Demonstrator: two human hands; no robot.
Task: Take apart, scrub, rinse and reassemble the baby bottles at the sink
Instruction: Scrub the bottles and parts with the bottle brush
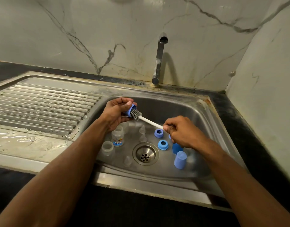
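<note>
My left hand [115, 112] grips a blue bottle cap [130, 110] above the sink basin [196, 122]. My right hand [182, 131] pinches the white handle of a bottle brush [150, 122], whose grey bristle head [136, 114] is pushed into the cap's mouth. On the basin floor stand two clear bottles [118, 135] [107, 149], a third partly hidden behind my left wrist. Clear teats [142, 130] [127, 160] lie near the drain [145, 154]. Two blue collar rings [159, 133] [163, 144] and two blue caps [180, 159] [177, 148] sit to the right.
The tap [159, 59] rises behind the basin with no water running. A wet ribbed draining board [42, 108] spreads to the left. Black countertop [249, 128] borders the sink on the right, with marble walls behind and beside.
</note>
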